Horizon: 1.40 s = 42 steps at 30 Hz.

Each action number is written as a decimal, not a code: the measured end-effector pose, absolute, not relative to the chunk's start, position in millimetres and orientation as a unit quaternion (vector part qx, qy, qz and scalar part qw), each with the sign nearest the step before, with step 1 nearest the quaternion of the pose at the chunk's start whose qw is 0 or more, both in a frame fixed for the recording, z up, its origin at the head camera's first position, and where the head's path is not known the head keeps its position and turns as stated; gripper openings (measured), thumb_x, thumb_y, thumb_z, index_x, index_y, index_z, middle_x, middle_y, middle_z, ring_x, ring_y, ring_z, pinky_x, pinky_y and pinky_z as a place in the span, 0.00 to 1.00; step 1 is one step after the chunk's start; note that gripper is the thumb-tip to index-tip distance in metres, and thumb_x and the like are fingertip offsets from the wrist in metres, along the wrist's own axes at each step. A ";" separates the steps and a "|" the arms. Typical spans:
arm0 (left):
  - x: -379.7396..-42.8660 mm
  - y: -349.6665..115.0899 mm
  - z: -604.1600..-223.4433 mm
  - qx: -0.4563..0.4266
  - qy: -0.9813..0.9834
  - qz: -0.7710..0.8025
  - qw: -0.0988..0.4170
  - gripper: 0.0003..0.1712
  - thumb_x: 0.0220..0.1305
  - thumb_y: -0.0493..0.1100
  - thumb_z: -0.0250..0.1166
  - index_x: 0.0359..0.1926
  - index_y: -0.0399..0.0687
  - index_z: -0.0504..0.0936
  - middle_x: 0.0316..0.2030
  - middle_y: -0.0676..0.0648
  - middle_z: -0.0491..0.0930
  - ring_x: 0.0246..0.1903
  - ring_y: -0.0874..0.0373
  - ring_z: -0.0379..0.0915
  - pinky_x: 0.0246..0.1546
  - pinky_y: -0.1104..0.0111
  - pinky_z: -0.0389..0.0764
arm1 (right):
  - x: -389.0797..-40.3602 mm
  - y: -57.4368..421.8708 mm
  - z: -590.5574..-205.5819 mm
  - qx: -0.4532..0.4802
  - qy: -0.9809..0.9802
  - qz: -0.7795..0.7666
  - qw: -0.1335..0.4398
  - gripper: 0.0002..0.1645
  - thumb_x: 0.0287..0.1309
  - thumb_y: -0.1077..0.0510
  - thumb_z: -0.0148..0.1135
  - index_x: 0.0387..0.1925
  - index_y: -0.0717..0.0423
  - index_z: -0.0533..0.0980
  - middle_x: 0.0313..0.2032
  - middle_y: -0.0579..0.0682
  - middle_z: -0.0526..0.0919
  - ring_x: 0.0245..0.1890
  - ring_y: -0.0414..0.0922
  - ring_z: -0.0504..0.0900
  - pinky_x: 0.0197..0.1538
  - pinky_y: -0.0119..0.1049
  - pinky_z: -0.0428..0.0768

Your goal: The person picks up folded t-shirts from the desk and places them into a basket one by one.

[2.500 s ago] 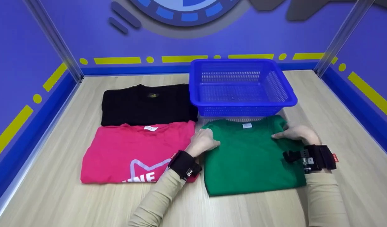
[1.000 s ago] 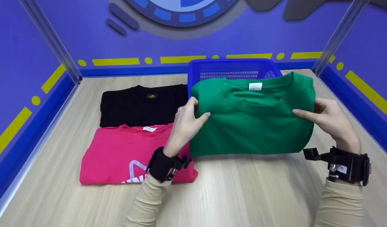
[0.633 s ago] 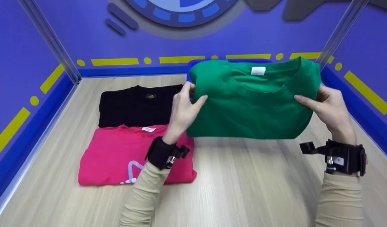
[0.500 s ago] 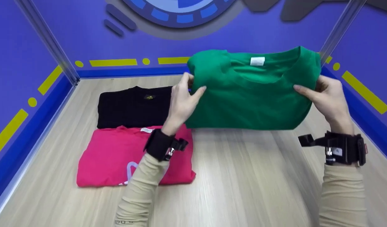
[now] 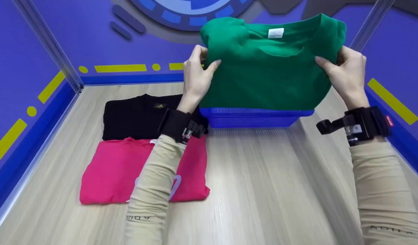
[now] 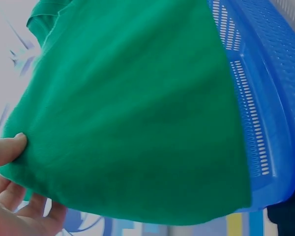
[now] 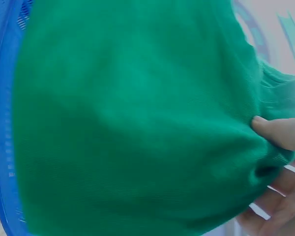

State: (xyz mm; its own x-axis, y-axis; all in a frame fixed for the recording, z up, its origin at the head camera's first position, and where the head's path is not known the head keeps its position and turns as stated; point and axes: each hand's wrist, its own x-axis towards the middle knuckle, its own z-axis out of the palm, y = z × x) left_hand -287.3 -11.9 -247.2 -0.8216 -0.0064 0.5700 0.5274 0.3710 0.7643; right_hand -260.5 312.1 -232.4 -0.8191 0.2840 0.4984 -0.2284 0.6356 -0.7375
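Ok so nearest first: two tan sleeves [image 5: 151, 190] are reaching in from this side of the basket [image 5: 253, 120], each with a black wrist cam. The pink shirt [image 5: 110, 170] is lying folded on the desk [image 5: 256, 187], in front of the basket and off to its left, partly hidden by the left arm. The black shirt [image 5: 127, 119] is sitting just left of the basket; can't tell if they're touching.

Past that, both hands are holding up the green shirt [image 5: 270, 78], folded, and it's hanging over the basket, hiding most of the opening. The left hand [image 5: 198, 73] is pinching one side, thumb in front, fingers [image 6: 34, 206] behind. The right hand [image 5: 350, 75] is doing the same on the other side, bunching the cloth a bit.

Looks like they're carrying it over the basket. Imo the trick is pinching through every layer, keeping both hands level so the fold isn't sagging, and keeping the bottom edge off the rim.

Counting up, I'm seeing three shirts (one green, one pink, one black), one basket and two hands. The blue wall [image 5: 103, 51] is standing behind the basket.
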 end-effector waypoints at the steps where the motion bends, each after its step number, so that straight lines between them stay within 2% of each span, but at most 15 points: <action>1: -290.0 -11.0 -248.7 -0.163 -0.787 -0.539 0.252 0.14 0.57 0.40 0.64 0.42 0.40 0.71 0.41 0.43 0.79 0.47 0.56 0.75 0.50 0.75 0.71 | -264.4 310.7 -232.9 -0.018 -0.854 0.419 0.308 0.20 0.48 0.49 0.67 0.42 0.54 0.80 0.34 0.35 0.83 0.33 0.24 0.78 0.39 0.19 0.76; 7: -306.1 -8.1 -266.2 -0.156 -0.784 -0.548 0.245 0.13 0.58 0.41 0.62 0.42 0.41 0.70 0.42 0.44 0.78 0.46 0.57 0.75 0.49 0.76 0.71 | -284.7 306.0 -244.8 -0.012 -0.858 0.398 0.324 0.20 0.50 0.50 0.66 0.44 0.54 0.79 0.43 0.48 0.84 0.40 0.30 0.80 0.45 0.24 0.77; 12: -314.1 -9.3 -286.0 -0.141 -0.789 -0.550 0.234 0.14 0.59 0.42 0.62 0.42 0.41 0.69 0.43 0.44 0.78 0.48 0.57 0.74 0.50 0.76 0.70 | -295.2 303.8 -264.2 -0.011 -0.859 0.403 0.317 0.21 0.50 0.50 0.66 0.45 0.55 0.78 0.45 0.54 0.83 0.42 0.33 0.81 0.47 0.28 0.78; 19: -313.5 -10.4 -303.7 -0.139 -0.793 -0.552 0.217 0.14 0.59 0.42 0.62 0.42 0.40 0.69 0.44 0.43 0.77 0.50 0.55 0.73 0.50 0.72 0.72 | -300.5 303.1 -287.6 -0.013 -0.872 0.387 0.300 0.23 0.51 0.46 0.64 0.45 0.57 0.78 0.46 0.57 0.82 0.43 0.38 0.82 0.47 0.31 0.78; 29: -319.3 -11.2 -333.3 -0.106 -0.826 -0.520 0.190 0.14 0.59 0.43 0.62 0.41 0.41 0.69 0.42 0.43 0.78 0.47 0.54 0.74 0.47 0.66 0.72 | -308.7 296.6 -313.1 -0.003 -0.878 0.408 0.250 0.24 0.54 0.49 0.62 0.49 0.60 0.75 0.49 0.59 0.80 0.48 0.48 0.80 0.52 0.41 0.77; 34: -322.1 -10.1 -348.2 -0.086 -0.842 -0.503 0.176 0.15 0.59 0.44 0.63 0.41 0.41 0.69 0.43 0.43 0.78 0.48 0.53 0.74 0.47 0.64 0.72 | -313.9 294.2 -329.8 0.000 -0.881 0.402 0.252 0.23 0.54 0.51 0.63 0.47 0.62 0.76 0.47 0.60 0.81 0.48 0.51 0.80 0.53 0.43 0.76; 39: -323.7 -8.1 -356.3 -0.078 -0.848 -0.493 0.178 0.15 0.60 0.44 0.62 0.42 0.41 0.69 0.43 0.43 0.79 0.48 0.53 0.74 0.47 0.64 0.73 | -316.8 294.8 -340.8 -0.017 -0.885 0.394 0.248 0.24 0.55 0.49 0.61 0.45 0.64 0.75 0.46 0.61 0.81 0.48 0.52 0.79 0.52 0.46 0.75; 42: -326.1 -5.3 -358.9 -0.074 -0.853 -0.483 0.186 0.16 0.60 0.44 0.61 0.45 0.40 0.71 0.45 0.43 0.77 0.50 0.52 0.73 0.50 0.64 0.72 | -318.6 294.4 -342.7 -0.024 -0.887 0.391 0.245 0.24 0.56 0.48 0.60 0.45 0.65 0.74 0.46 0.62 0.81 0.48 0.53 0.78 0.52 0.47 0.75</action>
State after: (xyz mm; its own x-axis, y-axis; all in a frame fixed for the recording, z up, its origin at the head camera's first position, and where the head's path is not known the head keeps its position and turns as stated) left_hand -326.1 -5.3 -358.9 -0.9201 -0.0532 0.3880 0.3053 0.5229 0.7958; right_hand -318.6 294.4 -342.7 -0.8790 0.2344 0.4153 -0.1483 0.6933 -0.7052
